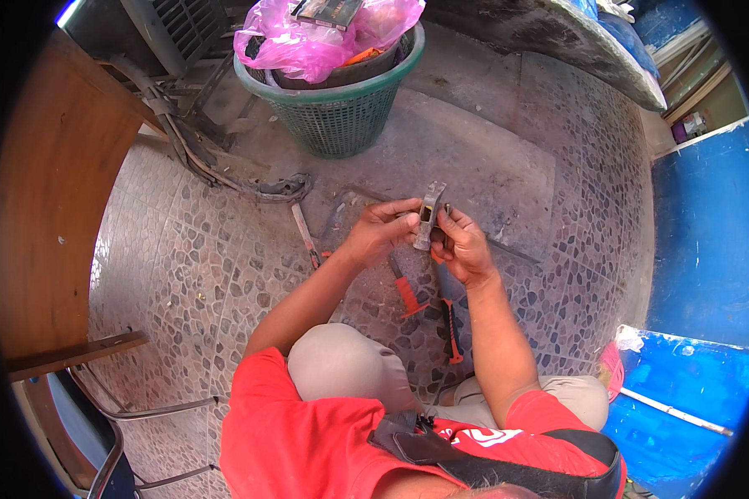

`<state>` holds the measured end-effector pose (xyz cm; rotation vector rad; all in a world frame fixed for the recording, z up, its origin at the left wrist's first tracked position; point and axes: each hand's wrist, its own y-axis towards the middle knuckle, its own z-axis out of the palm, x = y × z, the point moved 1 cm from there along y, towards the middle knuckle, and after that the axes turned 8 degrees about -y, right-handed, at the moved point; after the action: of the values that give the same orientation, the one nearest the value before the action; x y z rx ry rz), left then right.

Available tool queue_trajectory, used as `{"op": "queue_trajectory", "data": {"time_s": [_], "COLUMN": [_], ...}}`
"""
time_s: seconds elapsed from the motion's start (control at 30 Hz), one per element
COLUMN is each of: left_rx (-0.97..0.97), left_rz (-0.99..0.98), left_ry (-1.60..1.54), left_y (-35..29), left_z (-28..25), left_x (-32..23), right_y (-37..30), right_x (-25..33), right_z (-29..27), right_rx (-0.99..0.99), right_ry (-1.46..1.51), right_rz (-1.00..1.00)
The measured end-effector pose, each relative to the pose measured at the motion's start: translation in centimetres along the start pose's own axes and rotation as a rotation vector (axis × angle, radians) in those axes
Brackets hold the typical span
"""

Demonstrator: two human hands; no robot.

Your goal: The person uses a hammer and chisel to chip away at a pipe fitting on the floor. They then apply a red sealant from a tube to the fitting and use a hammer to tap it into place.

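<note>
"Pebble-patterned floor (200, 274) spread beneath the seated person (300, 432). How were the hands placed?"

"The left hand (378, 233) pinched a grey metal head (427, 218) between thumb and fingers, up off the ground before the body. The right hand (466, 248) was closed just beside it, fingertips gripping a thin dark piece (448, 209)."

"Did the two pieces touch?"

"I couldn't tell; they were very near each other."

"Why that grip?"

"Probably to keep the metal head's opening in view and leave the right fingers to manage the small piece."

"And below?"

"A red-handled tool (406, 293) and a tool with an orange-and-black handle (451, 326) lay on the floor, perhaps put there for easy reach. A narrow strip (303, 226) lay farther left."

"Anything in the way?"

"Ahead, a green basket (333, 125) topped with a pink bag (283, 50) limited the room. Cables (262, 193) trailed left of it, a wooden panel (58, 208) closed the far left, and a blue board (707, 233) stood right."
</note>
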<state>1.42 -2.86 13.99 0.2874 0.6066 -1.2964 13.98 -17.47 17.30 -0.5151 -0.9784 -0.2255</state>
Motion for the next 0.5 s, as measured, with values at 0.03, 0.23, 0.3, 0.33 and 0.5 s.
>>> {"op": "queue_trajectory", "data": {"time_s": [0.03, 0.23, 0.3, 0.33, 0.5], "left_rx": [-0.019, -0.088, -0.121, -0.123, -0.076], "left_rz": [0.008, 0.051, 0.031, 0.013, -0.034], "left_ry": [0.059, 0.046, -0.038, -0.086, -0.176], "left_y": [-0.1, 0.2, 0.4, 0.5, 0.6], "left_z": [0.1, 0.8, 0.3, 0.0, -1.3], "left_x": [0.0, 0.2, 0.7, 0.9, 1.3], "right_y": [0.0, 0.4, 0.6, 0.7, 0.6], "right_x": [0.0, -0.1, -0.3, -0.4, 0.2], "right_z": [0.0, -0.2, 0.1, 0.2, 0.1], "right_rx": [-0.001, -0.192, -0.242, -0.262, -0.480], "right_ry": [0.006, -0.319, -0.411, -0.457, -1.081], "right_rz": [0.001, -0.003, -0.046, -0.065, -0.322]}}
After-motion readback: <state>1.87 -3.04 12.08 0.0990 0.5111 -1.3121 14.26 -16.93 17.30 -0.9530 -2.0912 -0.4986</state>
